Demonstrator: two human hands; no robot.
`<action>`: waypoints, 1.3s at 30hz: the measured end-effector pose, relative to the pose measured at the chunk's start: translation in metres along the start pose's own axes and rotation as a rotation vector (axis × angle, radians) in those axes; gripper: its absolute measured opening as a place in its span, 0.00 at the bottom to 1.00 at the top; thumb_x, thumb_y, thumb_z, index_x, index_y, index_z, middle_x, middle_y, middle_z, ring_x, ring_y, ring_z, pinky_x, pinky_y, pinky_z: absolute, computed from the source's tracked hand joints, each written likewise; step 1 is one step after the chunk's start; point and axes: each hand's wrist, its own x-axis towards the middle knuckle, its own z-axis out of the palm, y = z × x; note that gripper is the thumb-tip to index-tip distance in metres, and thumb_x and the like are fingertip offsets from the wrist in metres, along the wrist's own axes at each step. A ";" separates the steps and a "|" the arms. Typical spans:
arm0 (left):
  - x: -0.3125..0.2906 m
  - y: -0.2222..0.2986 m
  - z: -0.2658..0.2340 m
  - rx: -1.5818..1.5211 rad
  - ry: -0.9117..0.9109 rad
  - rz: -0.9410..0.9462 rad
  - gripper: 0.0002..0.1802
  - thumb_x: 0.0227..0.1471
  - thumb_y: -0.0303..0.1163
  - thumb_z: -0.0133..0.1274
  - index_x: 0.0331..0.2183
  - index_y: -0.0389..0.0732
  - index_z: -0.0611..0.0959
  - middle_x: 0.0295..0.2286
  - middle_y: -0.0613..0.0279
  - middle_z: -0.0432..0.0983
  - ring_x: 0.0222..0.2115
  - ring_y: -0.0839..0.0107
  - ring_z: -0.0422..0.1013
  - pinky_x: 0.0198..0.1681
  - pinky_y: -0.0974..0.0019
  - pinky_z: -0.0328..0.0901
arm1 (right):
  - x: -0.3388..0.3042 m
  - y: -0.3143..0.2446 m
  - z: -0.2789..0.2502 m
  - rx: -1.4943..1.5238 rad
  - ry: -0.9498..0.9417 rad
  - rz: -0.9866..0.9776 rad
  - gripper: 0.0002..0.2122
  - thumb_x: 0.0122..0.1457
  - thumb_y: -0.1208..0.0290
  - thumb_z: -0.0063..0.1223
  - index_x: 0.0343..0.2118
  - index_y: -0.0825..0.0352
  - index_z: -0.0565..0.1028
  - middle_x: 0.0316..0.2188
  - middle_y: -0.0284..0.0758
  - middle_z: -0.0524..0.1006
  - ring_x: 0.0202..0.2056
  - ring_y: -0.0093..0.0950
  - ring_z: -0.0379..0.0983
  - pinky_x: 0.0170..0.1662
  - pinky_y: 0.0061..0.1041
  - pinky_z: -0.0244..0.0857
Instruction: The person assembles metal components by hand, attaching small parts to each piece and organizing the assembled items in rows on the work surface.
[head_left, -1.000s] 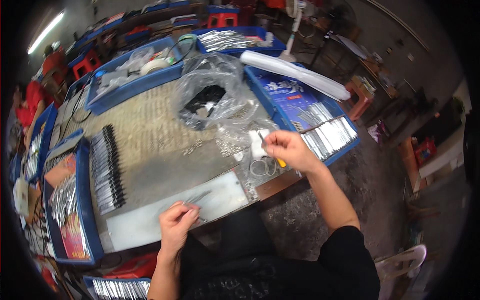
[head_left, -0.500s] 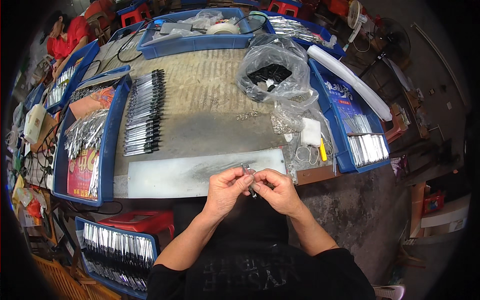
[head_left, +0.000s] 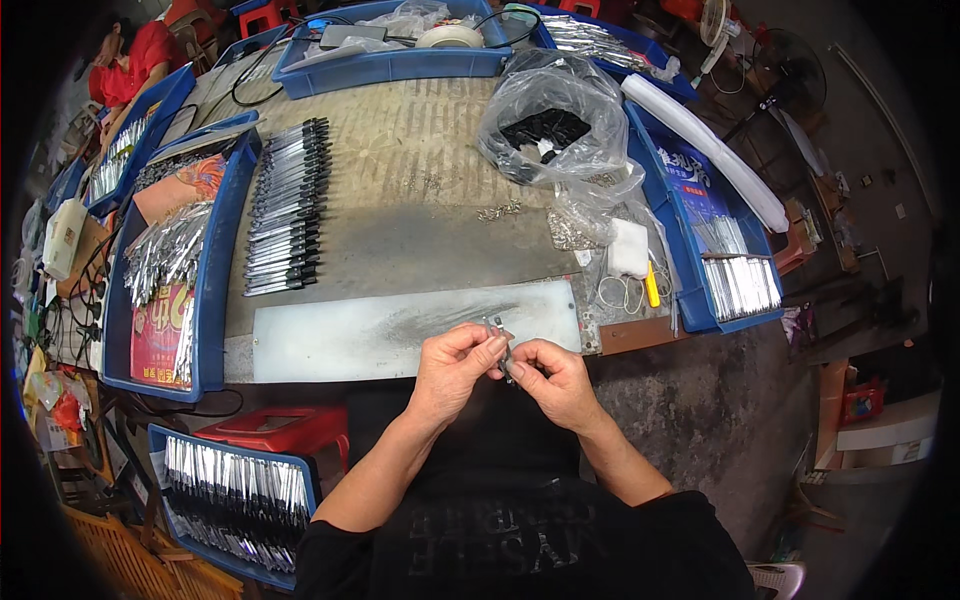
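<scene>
Just past the near edge of the table, my left hand and my right hand are closed, fingertips nearly meeting. Between them is a slim pen with clear and black parts; its ends poke out above and below the fingers. Most of it is covered, so I cannot tell whether it is one piece or several. Behind the hands a white board lies along the table's front edge. Left of centre, a neat column of clear pens with black ends lies on the tabletop.
Blue trays of silver pen parts stand left and right; another blue tray is at the back. A plastic bag of black pieces, small metal bits and a yellow-handled tool sit right. A filled tray is low left.
My hands have parted slightly at the fingertips, and more of the pen shows above them. The whole view has shifted a little.
</scene>
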 end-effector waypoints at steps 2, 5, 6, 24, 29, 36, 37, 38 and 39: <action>0.000 0.002 0.002 0.047 0.018 0.005 0.08 0.50 0.26 0.51 0.31 0.31 0.79 0.26 0.63 0.70 0.22 0.80 0.67 0.26 0.77 0.65 | -0.001 0.002 0.000 -0.006 0.005 0.004 0.05 0.52 0.75 0.52 0.30 0.71 0.72 0.24 0.32 0.74 0.26 0.18 0.69 0.29 0.18 0.63; -0.002 0.001 0.001 0.099 0.039 0.019 0.07 0.49 0.25 0.51 0.30 0.30 0.79 0.26 0.60 0.71 0.21 0.78 0.67 0.26 0.76 0.65 | -0.001 0.001 0.001 -0.012 0.011 0.000 0.05 0.52 0.76 0.52 0.30 0.71 0.72 0.24 0.32 0.74 0.26 0.18 0.69 0.29 0.18 0.63; -0.002 0.000 0.001 0.104 0.036 0.026 0.07 0.49 0.25 0.51 0.31 0.30 0.79 0.26 0.60 0.71 0.21 0.78 0.67 0.26 0.76 0.65 | -0.002 0.001 0.002 -0.015 0.018 -0.006 0.05 0.52 0.76 0.52 0.30 0.71 0.72 0.24 0.32 0.74 0.26 0.18 0.69 0.29 0.18 0.63; -0.002 0.000 0.000 0.042 0.018 -0.043 0.06 0.49 0.24 0.51 0.30 0.30 0.79 0.26 0.62 0.72 0.22 0.78 0.68 0.27 0.77 0.66 | -0.001 0.000 0.004 -0.040 0.019 -0.057 0.03 0.52 0.78 0.51 0.29 0.71 0.72 0.24 0.33 0.74 0.26 0.19 0.70 0.29 0.18 0.64; -0.002 -0.002 -0.005 0.042 -0.009 -0.052 0.07 0.49 0.25 0.51 0.30 0.30 0.79 0.28 0.60 0.71 0.24 0.78 0.67 0.27 0.77 0.66 | 0.000 -0.005 0.007 -0.098 0.018 -0.090 0.03 0.52 0.77 0.51 0.29 0.71 0.72 0.23 0.34 0.74 0.25 0.22 0.70 0.29 0.19 0.64; 0.000 0.000 0.000 0.056 0.010 -0.068 0.08 0.49 0.25 0.52 0.31 0.30 0.79 0.24 0.63 0.70 0.22 0.78 0.67 0.27 0.77 0.65 | 0.001 -0.002 0.006 -0.130 0.013 -0.118 0.03 0.52 0.78 0.50 0.28 0.71 0.72 0.23 0.35 0.73 0.24 0.23 0.70 0.27 0.20 0.64; 0.001 0.001 0.000 0.055 0.011 -0.070 0.08 0.49 0.25 0.52 0.31 0.30 0.79 0.24 0.63 0.70 0.22 0.78 0.67 0.27 0.77 0.65 | 0.002 -0.002 0.006 -0.130 0.012 -0.116 0.03 0.52 0.78 0.50 0.28 0.71 0.72 0.23 0.35 0.73 0.24 0.23 0.70 0.27 0.20 0.64; 0.002 0.001 0.000 0.059 0.011 -0.075 0.08 0.49 0.26 0.52 0.31 0.30 0.79 0.24 0.64 0.70 0.21 0.79 0.67 0.26 0.77 0.65 | 0.003 -0.002 0.006 -0.130 0.016 -0.113 0.03 0.52 0.78 0.50 0.28 0.71 0.72 0.23 0.35 0.73 0.24 0.23 0.70 0.27 0.20 0.63; 0.002 0.001 0.000 0.064 0.012 -0.081 0.09 0.49 0.26 0.51 0.32 0.30 0.79 0.23 0.64 0.70 0.21 0.79 0.67 0.26 0.78 0.64 | 0.003 -0.001 0.007 -0.127 0.019 -0.110 0.03 0.52 0.78 0.50 0.28 0.71 0.72 0.23 0.35 0.73 0.24 0.23 0.70 0.27 0.21 0.63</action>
